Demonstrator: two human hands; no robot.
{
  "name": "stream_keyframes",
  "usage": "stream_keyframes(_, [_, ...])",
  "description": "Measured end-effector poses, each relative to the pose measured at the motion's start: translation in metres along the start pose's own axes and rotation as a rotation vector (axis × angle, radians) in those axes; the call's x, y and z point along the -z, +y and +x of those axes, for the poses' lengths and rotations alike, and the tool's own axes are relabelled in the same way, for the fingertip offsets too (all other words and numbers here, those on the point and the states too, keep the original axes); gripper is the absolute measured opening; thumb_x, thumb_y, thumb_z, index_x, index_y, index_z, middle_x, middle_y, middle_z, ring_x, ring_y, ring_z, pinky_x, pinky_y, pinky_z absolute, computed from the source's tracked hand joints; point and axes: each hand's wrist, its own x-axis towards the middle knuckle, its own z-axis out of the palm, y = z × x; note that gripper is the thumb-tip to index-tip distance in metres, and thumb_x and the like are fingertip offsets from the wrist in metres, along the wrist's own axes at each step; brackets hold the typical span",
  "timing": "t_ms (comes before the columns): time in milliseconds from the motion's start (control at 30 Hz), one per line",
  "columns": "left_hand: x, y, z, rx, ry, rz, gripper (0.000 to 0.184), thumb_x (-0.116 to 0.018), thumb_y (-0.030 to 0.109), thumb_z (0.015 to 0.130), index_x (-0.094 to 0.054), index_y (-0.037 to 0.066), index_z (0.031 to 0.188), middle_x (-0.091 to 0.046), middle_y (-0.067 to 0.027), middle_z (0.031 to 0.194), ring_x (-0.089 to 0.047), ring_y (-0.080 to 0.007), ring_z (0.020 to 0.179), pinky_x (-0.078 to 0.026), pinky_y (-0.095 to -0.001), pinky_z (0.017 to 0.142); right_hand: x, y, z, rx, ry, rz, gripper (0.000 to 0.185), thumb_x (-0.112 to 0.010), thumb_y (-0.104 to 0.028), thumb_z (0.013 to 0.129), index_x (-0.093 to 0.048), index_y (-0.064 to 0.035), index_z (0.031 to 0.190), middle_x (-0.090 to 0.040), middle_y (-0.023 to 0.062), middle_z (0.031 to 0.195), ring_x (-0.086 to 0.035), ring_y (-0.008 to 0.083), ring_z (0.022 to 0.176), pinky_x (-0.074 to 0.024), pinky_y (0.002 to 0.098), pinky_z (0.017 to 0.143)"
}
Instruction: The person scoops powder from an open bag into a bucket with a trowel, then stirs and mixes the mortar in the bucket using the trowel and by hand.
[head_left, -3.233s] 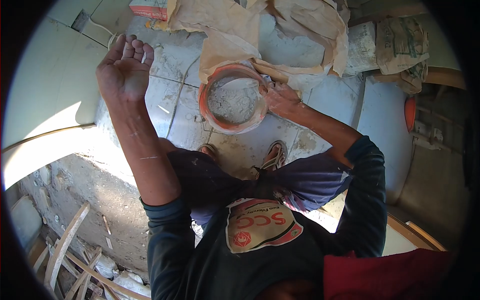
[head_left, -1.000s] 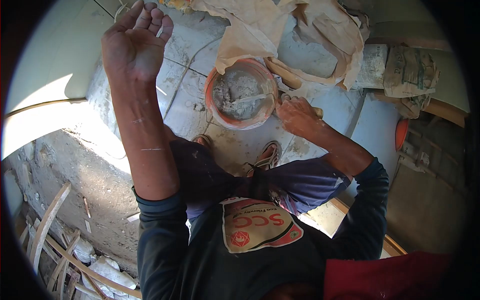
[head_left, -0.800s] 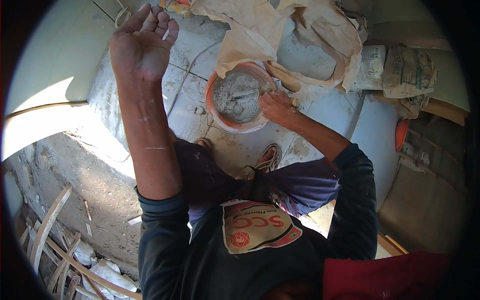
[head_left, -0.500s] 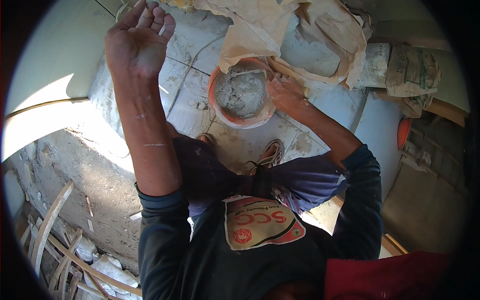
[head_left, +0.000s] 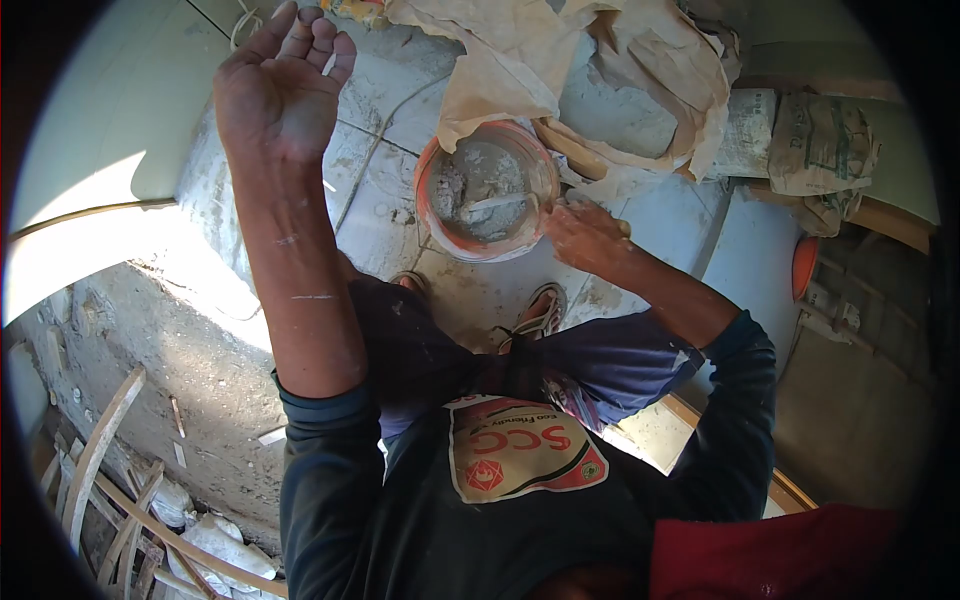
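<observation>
An orange-rimmed bucket (head_left: pixel 428 222) stands on the tiled floor, with grey powdery mix (head_left: pixel 470 180) inside. At its right rim my right hand (head_left: pixel 588 233) is closed round the handle of a trowel (head_left: pixel 497 202), whose pale blade lies in the mix. The end of the handle shows beyond my fingers. My left hand (head_left: pixel 280 100) is raised at the upper left, palm up, fingers apart and slightly curled, with nothing in it. Behind the bucket lies a torn paper bag (head_left: pixel 510 65) holding grey powder (head_left: pixel 617 115).
More bags (head_left: pixel 820 145) are stacked at the right, near an orange object (head_left: pixel 804 267). A thin cable (head_left: pixel 375 150) runs over the tiles left of the bucket. Wooden strips (head_left: pixel 105 450) and white sacks (head_left: pixel 225 550) lie at the lower left. My sandalled feet (head_left: pixel 540 310) are below the bucket.
My right hand has moved back and forth at the bucket's right rim, carrying the trowel blade through the mix, now lower than half a second ago. My left hand stays raised and open.
</observation>
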Motion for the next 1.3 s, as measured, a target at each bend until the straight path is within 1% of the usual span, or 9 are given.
stream_keyframes(200, [-0.003, -0.004, -0.002, -0.002, 0.025, 0.010, 0.020, -0.044, 0.002, 0.089, -0.049, -0.007, 0.106, -0.054, -0.0143, 0.089, -0.054, -0.0234, 0.081, -0.045, -0.0405, 0.081, -0.040, 0.023, 0.059, -0.016, 0.193, -0.078, 0.031, -0.061, -0.013, 0.075, -0.058, 0.0006, 0.102, -0.060, 0.0168, 0.098, -0.060, 0.0279, 0.095, -0.0478, 0.0398, 0.077])
stream_keyframes(333, [0.001, 0.000, -0.006, -0.005, -0.020, -0.018, 0.019, -0.044, 0.003, 0.089, -0.048, -0.007, 0.105, -0.054, -0.0144, 0.090, -0.053, -0.0237, 0.081, -0.045, -0.0411, 0.081, 0.050, 0.001, 0.042, -0.277, -0.010, -0.080, 0.017, -0.052, -0.009, 0.079, -0.065, -0.0044, 0.089, -0.064, 0.0150, 0.090, -0.064, 0.0277, 0.088, -0.0483, 0.0430, 0.075])
stream_keyframes(433, [0.004, -0.001, 0.003, -0.014, -0.016, 0.003, 0.019, -0.044, 0.003, 0.089, -0.048, -0.007, 0.105, -0.053, -0.0146, 0.091, -0.053, -0.0241, 0.081, -0.045, -0.0417, 0.081, 0.033, 0.010, 0.056, -0.101, 0.262, -0.137, 0.016, -0.059, -0.007, 0.073, -0.065, -0.0001, 0.086, -0.063, 0.0168, 0.078, -0.065, 0.0282, 0.073, -0.0521, 0.0381, 0.064])
stream_keyframes(633, [0.002, -0.008, -0.001, -0.002, -0.003, 0.011, 0.022, -0.040, 0.005, 0.090, -0.047, -0.007, 0.107, -0.053, -0.0147, 0.092, -0.053, -0.0243, 0.082, -0.044, -0.0423, 0.083, -0.015, -0.047, 0.081, -0.129, 0.097, -0.440, 0.012, -0.061, -0.012, 0.072, -0.070, -0.0071, 0.078, -0.065, 0.0138, 0.081, -0.066, 0.0287, 0.079, -0.0529, 0.0398, 0.066])
stream_keyframes(767, [-0.001, 0.000, -0.002, -0.038, 0.017, 0.027, 0.021, -0.041, 0.004, 0.090, -0.048, -0.007, 0.106, -0.054, -0.0145, 0.091, -0.054, -0.0238, 0.082, -0.044, -0.0418, 0.083, 0.010, -0.020, 0.048, 0.011, -0.056, -0.200, 0.011, -0.061, -0.010, 0.071, -0.069, -0.0080, 0.079, -0.065, 0.0121, 0.080, -0.066, 0.0277, 0.080, -0.0526, 0.0394, 0.066])
stream_keyframes(867, [0.004, 0.001, -0.003, -0.043, 0.008, 0.025, 0.020, -0.041, 0.004, 0.090, -0.049, -0.007, 0.105, -0.054, -0.0146, 0.091, -0.054, -0.0237, 0.082, -0.044, -0.0415, 0.083, 0.052, -0.012, 0.035, 0.032, -0.127, -0.162, 0.017, -0.058, -0.007, 0.073, -0.064, 0.0022, 0.087, -0.063, 0.0181, 0.085, -0.066, 0.0268, 0.079, -0.0517, 0.0380, 0.066])
stream_keyframes(933, [0.006, 0.000, -0.001, -0.022, -0.034, 0.010, 0.021, -0.040, 0.004, 0.090, -0.049, -0.007, 0.105, -0.054, -0.0147, 0.091, -0.054, -0.0237, 0.083, -0.044, -0.0415, 0.083, 0.055, 0.000, 0.039, 0.039, 0.185, -0.168, 0.016, -0.057, -0.008, 0.074, -0.063, 0.0000, 0.087, -0.063, 0.0158, 0.086, -0.065, 0.0278, 0.081, -0.0502, 0.0384, 0.070])
stream_keyframes(1167, [0.007, 0.006, 0.000, -0.061, 0.032, 0.051, 0.023, -0.038, 0.005, 0.090, -0.048, -0.008, 0.106, -0.052, -0.0154, 0.093, -0.053, -0.0240, 0.084, -0.044, -0.0417, 0.084, -0.040, -0.005, 0.065, 0.000, 0.059, -0.112, 0.012, -0.056, -0.009, 0.074, -0.061, -0.0033, 0.084, -0.061, 0.0127, 0.082, -0.062, 0.0290, 0.083, -0.0490, 0.0398, 0.072])
stream_keyframes(1300, [0.004, 0.006, -0.002, -0.096, 0.064, 0.072, 0.024, -0.038, 0.005, 0.091, -0.046, -0.009, 0.108, -0.052, -0.0151, 0.094, -0.053, -0.0238, 0.084, -0.044, -0.0417, 0.085, 0.009, -0.013, 0.011, 0.005, 0.086, 0.020, 0.016, -0.058, -0.013, 0.075, -0.059, -0.0024, 0.087, -0.060, 0.0131, 0.087, -0.062, 0.0282, 0.086, -0.0481, 0.0404, 0.074])
